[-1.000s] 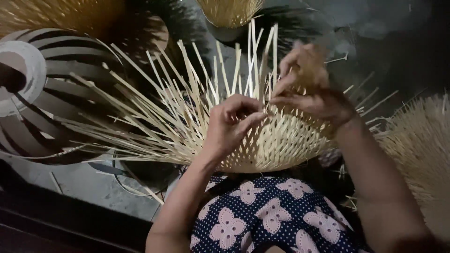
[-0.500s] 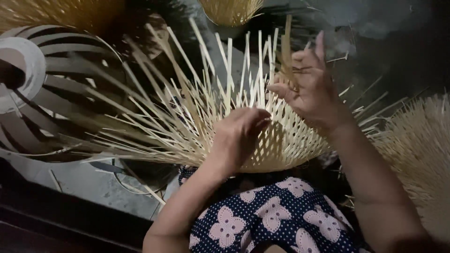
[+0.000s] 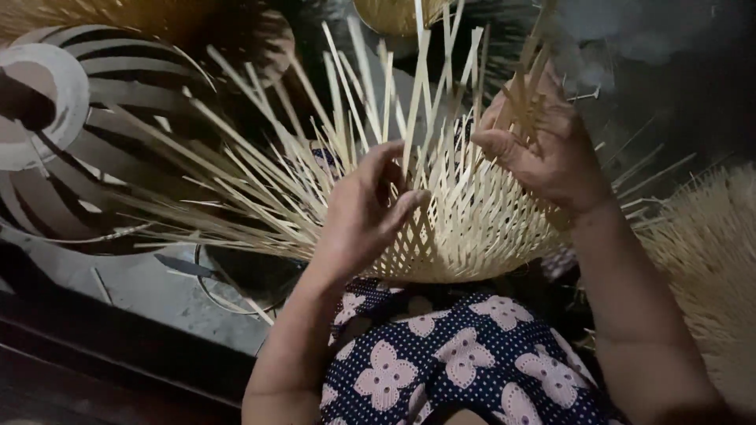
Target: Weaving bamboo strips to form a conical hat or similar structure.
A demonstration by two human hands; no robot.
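While the half-woven basket (image 3: 472, 228) rests upside down on my lap, over my dotted flower-print trousers (image 3: 457, 362), I am at the weaving step, working the loose strips (image 3: 346, 134) that stand up and fan out from the finished lattice. My left hand (image 3: 366, 216) lies against the woven wall, fingers curled and pinching one upright strip near where the weave ends. My right hand (image 3: 543, 145) is higher, at the far right of the rim, fingers partly spread with a few strips threaded between them; it parts them rather than clamping anything tight.

By my judgement, the tight lattice is done low down, and the strips above it are not yet crossed. What the next move calls for, I think, is bending the pinched strip over and under its neighbours while my right hand keeps the gap open, without kinking the thin strip.

To my left stands a big striped frame (image 3: 87, 149) of wide bands. Another bristly woven piece (image 3: 709, 260) lies at my right, and more basketwork (image 3: 394, 12) sits beyond.
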